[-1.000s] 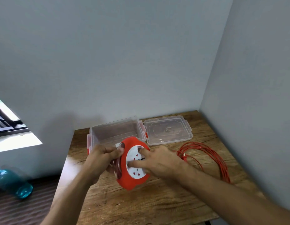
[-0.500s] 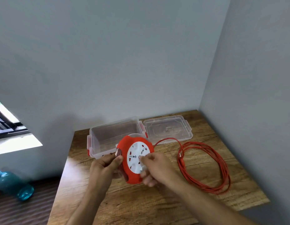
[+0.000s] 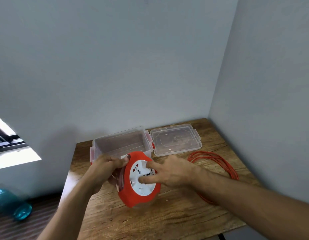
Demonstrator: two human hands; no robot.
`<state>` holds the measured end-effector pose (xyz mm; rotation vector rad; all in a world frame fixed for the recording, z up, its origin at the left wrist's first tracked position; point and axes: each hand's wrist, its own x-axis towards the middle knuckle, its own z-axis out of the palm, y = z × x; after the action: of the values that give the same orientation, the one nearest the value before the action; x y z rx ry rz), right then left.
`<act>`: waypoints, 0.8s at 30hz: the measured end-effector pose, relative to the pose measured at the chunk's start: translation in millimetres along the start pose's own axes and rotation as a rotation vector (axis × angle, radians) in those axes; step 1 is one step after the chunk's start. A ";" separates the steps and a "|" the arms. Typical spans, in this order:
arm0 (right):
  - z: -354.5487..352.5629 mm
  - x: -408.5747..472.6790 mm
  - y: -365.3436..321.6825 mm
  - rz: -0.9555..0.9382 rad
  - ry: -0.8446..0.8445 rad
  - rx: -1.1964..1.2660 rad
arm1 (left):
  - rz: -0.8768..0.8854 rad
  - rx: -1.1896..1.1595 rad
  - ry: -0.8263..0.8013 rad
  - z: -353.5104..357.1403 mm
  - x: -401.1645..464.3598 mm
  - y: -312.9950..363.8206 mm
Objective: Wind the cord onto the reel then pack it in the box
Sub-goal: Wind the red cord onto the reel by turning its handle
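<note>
A red cord reel (image 3: 133, 198) with a white socket face is held above the wooden table (image 3: 167, 219), tilted toward me. My left hand (image 3: 105, 172) grips its back and left rim. My right hand (image 3: 169, 172) presses fingers on the white face. The orange cord (image 3: 217, 161) lies in loose loops on the table to the right, partly hidden behind my right forearm. The clear box (image 3: 119, 144) with red latches stands open just behind the reel.
The box's clear lid (image 3: 176, 142) lies flat to the right of the box, near the back wall. Walls close the table at the back and right. A teal bottle (image 3: 12, 205) lies on the floor at the left.
The reel has tilted and dropped slightly nearer to me. My right hand moved from the reel's lower right edge onto the white face. The cord loops look tighter.
</note>
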<state>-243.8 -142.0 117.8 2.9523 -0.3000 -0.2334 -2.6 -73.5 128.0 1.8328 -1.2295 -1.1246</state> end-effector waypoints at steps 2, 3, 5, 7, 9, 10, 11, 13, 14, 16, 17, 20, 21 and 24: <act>2.0 5.3 -0.8 0.032 0.053 -0.013 | 0.019 0.022 0.003 -0.9 2.1 0.4; 4.0 8.5 -2.2 0.034 0.065 -0.013 | 0.027 0.024 0.001 -0.7 2.1 0.6; 10.6 14.7 -5.2 0.041 0.080 -0.038 | 0.046 -0.003 -0.008 -0.7 -0.1 0.9; 16.2 20.5 -8.9 0.087 0.106 -0.056 | 0.073 -0.043 -0.005 -1.3 -3.1 0.7; 20.8 24.9 -12.0 0.212 0.170 0.022 | 0.103 -0.080 0.025 0.0 -5.5 -0.9; 23.2 26.7 -14.8 0.322 0.217 0.104 | 0.118 -0.101 0.043 2.6 -6.7 -2.5; 25.6 28.2 -18.6 0.462 0.284 0.205 | 0.134 -0.127 0.060 6.5 -8.1 -3.8; 27.9 32.9 -30.9 0.794 0.420 0.477 | 0.171 -0.175 0.094 16.7 -10.4 -8.0; 29.2 37.1 -39.9 0.947 0.454 0.694 | 0.187 -0.184 0.106 22.2 -11.3 -11.3; 32.5 48.1 -53.8 1.170 0.519 1.223 | 0.200 -0.165 0.134 33.9 -14.2 -18.8; 34.0 51.4 -57.2 1.247 0.559 1.449 | 0.203 -0.139 0.148 40.1 -15.5 -23.2; 38.8 51.3 -62.7 1.333 0.604 1.596 | 0.222 -0.110 0.148 57.0 -21.7 -32.1; 39.8 49.2 -65.0 1.327 0.618 1.538 | 0.229 -0.104 0.137 61.5 -23.9 -33.6; 40.3 44.3 -71.7 1.258 0.584 1.410 | 0.230 -0.032 0.213 72.0 -25.1 -36.1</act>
<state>-194.5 -88.0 59.6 2.6269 -2.8552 1.4327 -59.1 -41.4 74.2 1.6880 -1.2514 -0.7975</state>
